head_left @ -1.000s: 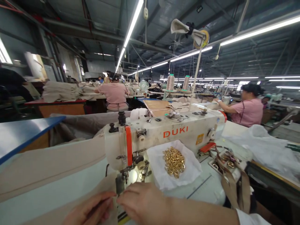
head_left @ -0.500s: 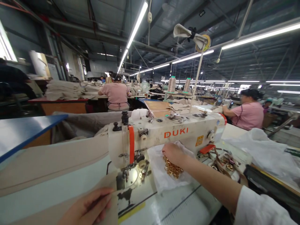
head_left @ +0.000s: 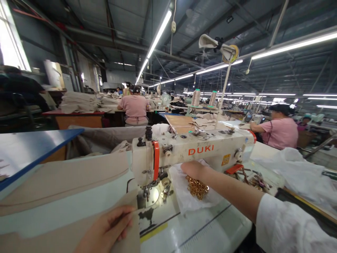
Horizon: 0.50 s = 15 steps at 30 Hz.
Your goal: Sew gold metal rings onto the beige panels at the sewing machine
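My left hand [head_left: 110, 225] is closed, thumb against fingers, on the edge of a beige fabric panel [head_left: 134, 230] in front of the sewing machine [head_left: 173, 156]. That panel reaches close to the needle plate [head_left: 152, 196]. Under the machine's arm, my right hand [head_left: 194, 170] is at the back of a pile of small gold metal fittings [head_left: 198, 189]. Its fingers point down and away from me and are hidden, so what they hold, if anything, does not show. The fittings lie on a white plastic bag [head_left: 181, 202] spread on the machine bed.
A long beige fabric piece [head_left: 65, 177] lies left of the machine, beside a blue-edged table [head_left: 47, 140]. Straps and metal parts [head_left: 259, 181] lie at the right end, near clear plastic [head_left: 292, 161]. Two people in pink [head_left: 135, 105] sit at other stations.
The view has shifted slightly, so most things appear a little farther right. My right hand has moved slightly left relative to the gold fittings. My left hand keeps its hold on the fabric panel.
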Motion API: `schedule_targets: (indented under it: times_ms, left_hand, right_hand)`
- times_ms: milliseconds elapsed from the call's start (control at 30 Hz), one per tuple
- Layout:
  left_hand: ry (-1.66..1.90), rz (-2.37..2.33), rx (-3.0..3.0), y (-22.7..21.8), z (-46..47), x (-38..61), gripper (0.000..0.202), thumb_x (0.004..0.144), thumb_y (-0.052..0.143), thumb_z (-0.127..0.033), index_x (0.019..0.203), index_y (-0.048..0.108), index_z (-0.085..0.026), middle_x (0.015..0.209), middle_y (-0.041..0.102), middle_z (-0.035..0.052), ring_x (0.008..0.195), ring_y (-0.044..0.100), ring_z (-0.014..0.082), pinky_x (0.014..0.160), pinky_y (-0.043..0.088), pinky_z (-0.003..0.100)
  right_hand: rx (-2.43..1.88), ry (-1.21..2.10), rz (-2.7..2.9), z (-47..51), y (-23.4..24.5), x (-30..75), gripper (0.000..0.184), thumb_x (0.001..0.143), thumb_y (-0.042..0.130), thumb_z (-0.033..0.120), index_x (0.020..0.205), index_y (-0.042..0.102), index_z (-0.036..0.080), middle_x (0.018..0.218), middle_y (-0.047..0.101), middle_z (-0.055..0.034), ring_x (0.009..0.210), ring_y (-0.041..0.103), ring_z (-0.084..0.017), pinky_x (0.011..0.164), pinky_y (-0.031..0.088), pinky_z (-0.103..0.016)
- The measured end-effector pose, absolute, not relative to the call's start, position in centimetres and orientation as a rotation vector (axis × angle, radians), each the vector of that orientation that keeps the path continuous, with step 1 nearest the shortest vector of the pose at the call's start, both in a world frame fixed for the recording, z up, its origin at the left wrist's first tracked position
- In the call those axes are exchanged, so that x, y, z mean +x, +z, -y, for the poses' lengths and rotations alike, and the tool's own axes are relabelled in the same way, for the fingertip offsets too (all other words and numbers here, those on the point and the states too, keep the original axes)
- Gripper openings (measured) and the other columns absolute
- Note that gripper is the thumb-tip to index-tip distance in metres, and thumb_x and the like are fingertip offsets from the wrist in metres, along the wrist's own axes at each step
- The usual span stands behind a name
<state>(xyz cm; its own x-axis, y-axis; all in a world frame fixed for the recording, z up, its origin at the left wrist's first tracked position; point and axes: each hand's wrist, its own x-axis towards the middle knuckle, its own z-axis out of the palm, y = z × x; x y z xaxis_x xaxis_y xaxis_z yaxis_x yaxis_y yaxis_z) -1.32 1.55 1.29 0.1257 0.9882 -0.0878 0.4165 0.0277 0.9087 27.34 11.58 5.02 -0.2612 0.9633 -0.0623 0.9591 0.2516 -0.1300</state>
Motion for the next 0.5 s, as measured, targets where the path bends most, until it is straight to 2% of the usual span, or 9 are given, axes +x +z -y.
schedule_targets:
  times_ms: [100, 300, 500]
  left_hand:
    - [0.821, -1.408, 1.555, 1.3, -1.5, -1.4, 0.036, 0.057, 0.055, -0.054, 0.071, 0.065, -0.023, 0.056, 0.06, -0.0018, 0.051, 0.054, 0.0188, 0.054, 0.044, 0.03]
    - [0.811, -1.396, 1.589, 1.3, -1.4, -1.8, 0.033, 0.058, 0.054, -0.054, 0.067, 0.062, -0.023, 0.054, 0.057, -0.0024, 0.052, 0.054, 0.018, 0.054, 0.043, 0.028]
    - [0.834, -1.328, 1.552, 0.7, -1.3, -1.7, 0.037, 0.057, 0.057, -0.055, 0.069, 0.066, -0.022, 0.054, 0.058, -0.0014, 0.05, 0.051, 0.0167, 0.051, 0.042, 0.028]
  right_hand:
    - [-1.94, 0.28, 2.484, -11.6, 5.4, 27.1, 0.028, 0.093, 0.057, 0.031, 0.117, 0.058, 0.017, 0.119, 0.059, -0.0089, 0.1, 0.061, -0.022, 0.084, 0.052, -0.042]
    - [-1.887, 0.418, 2.342, -11.5, 5.6, 28.4, 0.026, 0.093, 0.058, 0.031, 0.114, 0.059, 0.016, 0.116, 0.06, -0.008, 0.099, 0.061, -0.022, 0.084, 0.052, -0.042]
    - [-1.623, 0.711, 1.949, -8.1, 4.9, 28.8, 0.009, 0.083, 0.065, 0.023, 0.082, 0.066, 0.015, 0.083, 0.067, -0.0025, 0.081, 0.063, -0.017, 0.075, 0.05, -0.031]
